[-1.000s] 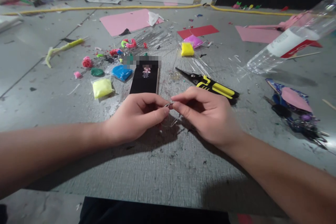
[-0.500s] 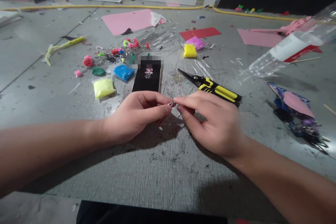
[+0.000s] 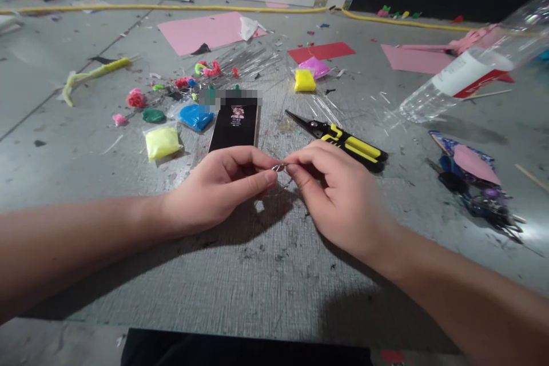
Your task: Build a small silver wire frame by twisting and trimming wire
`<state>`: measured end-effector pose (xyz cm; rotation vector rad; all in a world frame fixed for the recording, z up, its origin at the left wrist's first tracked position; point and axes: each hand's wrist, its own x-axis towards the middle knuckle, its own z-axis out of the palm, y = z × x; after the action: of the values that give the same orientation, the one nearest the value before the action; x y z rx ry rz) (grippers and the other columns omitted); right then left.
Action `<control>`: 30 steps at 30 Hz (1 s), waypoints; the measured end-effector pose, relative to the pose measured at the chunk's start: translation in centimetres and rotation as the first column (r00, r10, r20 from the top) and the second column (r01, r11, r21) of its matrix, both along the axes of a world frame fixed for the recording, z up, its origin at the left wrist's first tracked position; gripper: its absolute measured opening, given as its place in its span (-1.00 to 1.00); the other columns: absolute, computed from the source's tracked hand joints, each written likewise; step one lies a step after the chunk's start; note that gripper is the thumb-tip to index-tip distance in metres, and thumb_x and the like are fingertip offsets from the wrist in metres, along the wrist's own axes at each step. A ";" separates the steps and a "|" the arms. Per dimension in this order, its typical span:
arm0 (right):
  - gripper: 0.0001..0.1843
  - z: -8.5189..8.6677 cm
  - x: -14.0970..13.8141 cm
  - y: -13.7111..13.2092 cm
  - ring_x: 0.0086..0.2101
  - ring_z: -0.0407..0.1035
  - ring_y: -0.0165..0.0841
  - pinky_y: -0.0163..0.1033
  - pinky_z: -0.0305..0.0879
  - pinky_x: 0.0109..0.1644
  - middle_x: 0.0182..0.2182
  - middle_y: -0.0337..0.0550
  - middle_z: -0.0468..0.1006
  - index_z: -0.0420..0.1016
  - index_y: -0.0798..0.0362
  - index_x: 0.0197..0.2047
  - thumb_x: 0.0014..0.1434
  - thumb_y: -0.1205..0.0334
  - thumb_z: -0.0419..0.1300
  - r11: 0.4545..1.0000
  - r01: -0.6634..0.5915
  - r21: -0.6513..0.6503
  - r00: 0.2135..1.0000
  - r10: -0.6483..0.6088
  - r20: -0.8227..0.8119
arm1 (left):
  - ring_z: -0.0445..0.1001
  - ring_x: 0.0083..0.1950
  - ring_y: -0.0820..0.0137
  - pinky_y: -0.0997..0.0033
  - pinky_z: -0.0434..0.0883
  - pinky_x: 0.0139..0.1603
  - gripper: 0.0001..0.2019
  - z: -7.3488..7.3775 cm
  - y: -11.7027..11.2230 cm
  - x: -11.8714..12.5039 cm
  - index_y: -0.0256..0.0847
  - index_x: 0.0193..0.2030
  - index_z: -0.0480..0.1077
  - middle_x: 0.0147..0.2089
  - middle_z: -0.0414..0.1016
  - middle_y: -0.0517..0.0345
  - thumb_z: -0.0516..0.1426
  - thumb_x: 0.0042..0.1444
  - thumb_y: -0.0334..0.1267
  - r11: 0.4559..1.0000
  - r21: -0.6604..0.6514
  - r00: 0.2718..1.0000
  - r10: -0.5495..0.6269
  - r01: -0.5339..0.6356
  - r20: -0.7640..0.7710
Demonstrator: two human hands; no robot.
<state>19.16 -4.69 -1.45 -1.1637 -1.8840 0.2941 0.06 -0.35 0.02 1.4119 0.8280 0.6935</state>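
Observation:
Between my two hands is a thin silvery wire [image 3: 278, 167], bent into small loops. My left hand [image 3: 227, 183] pinches one end of it between thumb and forefinger. My right hand [image 3: 338, 194] grips the other side, its thumb and forefinger pressed together close to the left fingertips. A fine loop of the wire hangs just under the right thumb. Right behind the left hand lies a phone [image 3: 235, 126] with its screen lit. Pliers [image 3: 338, 140] with black and yellow handles rest just beyond my right hand.
Bags of yellow clay [image 3: 163, 143] and blue clay [image 3: 196, 117] lie left of the phone. A plastic bottle [image 3: 454, 83] leans in at the right, above a dark bundle [image 3: 476, 194]. Pink paper [image 3: 201, 33], red paper [image 3: 321, 52] and loose wires [image 3: 249, 63] are scattered farther back.
My right thumb has moved up against its forefinger, closing the gap seen before. Both hands keep the wire, and the whole view has shifted slightly.

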 end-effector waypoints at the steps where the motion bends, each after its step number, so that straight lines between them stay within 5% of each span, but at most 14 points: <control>1: -0.86 -0.1 0.0 0.1 -0.26 0.45 -0.34 -0.20 0.42 -0.18 -0.29 -0.13 0.54 0.51 0.05 -0.22 0.32 0.41 0.15 1.000 0.008 -0.025 1.000 -0.008 -0.022 | 0.38 -0.47 0.56 0.61 0.37 -0.47 -0.95 0.1 0.0 0.1 -0.30 -0.24 0.50 -0.43 0.47 0.23 0.26 0.16 -0.37 1.000 0.013 1.000 -0.007 0.007 -0.020; 13: -0.90 -0.2 0.4 0.3 -0.31 0.53 -0.32 -0.17 0.46 -0.22 -0.30 -0.17 0.67 0.57 0.04 -0.20 0.26 0.36 0.22 0.988 0.009 -0.157 0.985 -0.035 -0.166 | 0.42 -0.48 0.52 0.56 0.39 -0.47 -0.94 0.1 0.4 0.2 -0.28 -0.25 0.50 -0.47 0.46 0.22 0.20 0.21 -0.35 0.994 0.084 0.992 -0.056 0.066 -0.114; 21: -0.88 -0.2 0.4 0.8 -0.35 0.53 -0.37 -0.23 0.48 -0.26 -0.35 -0.15 0.66 0.60 0.12 -0.19 0.19 0.27 0.31 0.867 -0.192 -0.459 0.880 -0.055 -0.473 | 0.31 -0.54 0.59 0.61 0.25 -0.57 -0.96 0.5 0.5 0.1 -0.27 -0.30 0.48 -0.48 0.44 0.27 0.21 0.17 -0.42 0.996 0.000 0.994 -0.085 0.085 -0.072; 25: -0.86 -0.2 0.6 1.0 -0.35 0.52 -0.38 -0.23 0.47 -0.26 -0.35 -0.17 0.66 0.60 0.10 -0.20 0.16 0.27 0.34 0.824 -0.280 -0.492 0.824 -0.056 -0.563 | 0.33 -0.53 0.57 0.59 0.26 -0.55 -0.94 0.6 0.5 0.1 -0.25 -0.34 0.48 -0.49 0.46 0.28 0.22 0.15 -0.44 0.996 0.001 0.993 -0.085 0.086 -0.076; 30: -0.88 0.2 0.4 0.8 -0.40 0.49 -0.43 -0.27 0.47 -0.29 -0.39 -0.21 0.64 0.59 0.10 -0.26 0.09 0.31 0.38 0.848 -0.280 -0.450 0.787 -0.066 -0.613 | 0.38 -0.52 0.55 0.57 0.32 -0.52 -0.90 0.2 0.5 -0.1 -0.24 -0.15 0.54 -0.48 0.48 0.27 0.24 0.18 -0.38 0.992 -0.073 0.994 -0.103 0.100 -0.027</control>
<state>19.60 -3.92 -1.24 -1.1082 -1.3057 1.1753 -0.08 0.16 0.21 1.3933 0.7917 0.5605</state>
